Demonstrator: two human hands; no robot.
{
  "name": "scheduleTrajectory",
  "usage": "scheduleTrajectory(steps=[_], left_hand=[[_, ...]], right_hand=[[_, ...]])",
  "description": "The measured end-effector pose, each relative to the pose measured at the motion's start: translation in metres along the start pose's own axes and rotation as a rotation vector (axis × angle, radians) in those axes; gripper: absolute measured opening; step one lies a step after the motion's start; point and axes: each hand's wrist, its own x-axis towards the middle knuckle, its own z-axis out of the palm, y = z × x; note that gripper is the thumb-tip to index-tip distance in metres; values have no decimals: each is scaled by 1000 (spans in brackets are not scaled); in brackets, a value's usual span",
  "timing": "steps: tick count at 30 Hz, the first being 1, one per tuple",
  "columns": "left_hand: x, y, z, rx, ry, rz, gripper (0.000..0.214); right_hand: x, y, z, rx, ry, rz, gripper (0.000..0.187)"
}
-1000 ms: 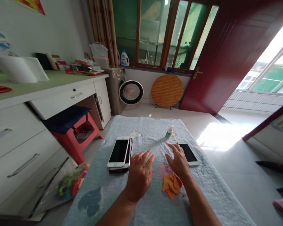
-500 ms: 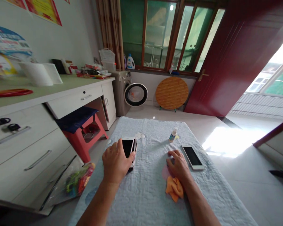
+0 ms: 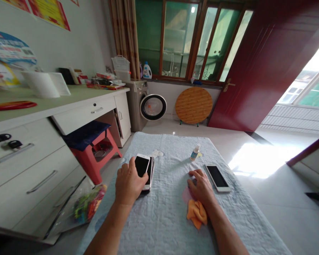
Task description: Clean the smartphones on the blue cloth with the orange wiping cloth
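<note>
My left hand point(image 3: 129, 182) grips a white smartphone point(image 3: 142, 165) by its sides, thumb on the right edge. That phone sits at an angle over a stack of other phones point(image 3: 151, 173), whose right edges show beneath it. My right hand point(image 3: 200, 185) rests on the cloth with fingers loosely bent and apart, holding nothing I can see. Just right of it lies another white smartphone point(image 3: 217, 178), dark screen up. An orange cloth point(image 3: 197, 214) is crumpled by my right wrist. Beyond the right hand stands a small spray bottle point(image 3: 194, 153) with a white top.
A pale blue quilted cover point(image 3: 167, 219) spreads over the surface before me. To the left are a desk with drawers point(image 3: 95, 102), a red stool point(image 3: 95, 152) and a plastic bag point(image 3: 79, 209). A washing machine point(image 3: 135, 106) with its door open stands behind, near a round wooden tabletop point(image 3: 193, 105).
My left hand has turned the top smartphone slightly and shifted it left, so more of the stack beneath shows. My right hand has stayed in place.
</note>
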Motion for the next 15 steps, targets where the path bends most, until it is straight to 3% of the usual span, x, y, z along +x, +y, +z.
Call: scheduleTrajectory(steps=[6, 11, 13, 15], left_hand=[[-1, 0, -3, -236, 42, 9, 58], [-5, 12, -14, -485, 242, 135, 44], [-12, 25, -16, -623, 241, 193, 43], [-24, 40, -12, -779, 149, 251, 42]], right_hand=[[0, -2, -1, -7, 8, 6, 28], [0, 1, 1, -1, 16, -5, 29], [0, 2, 2, 7, 18, -12, 29], [0, 2, 2, 19, 15, -17, 29]])
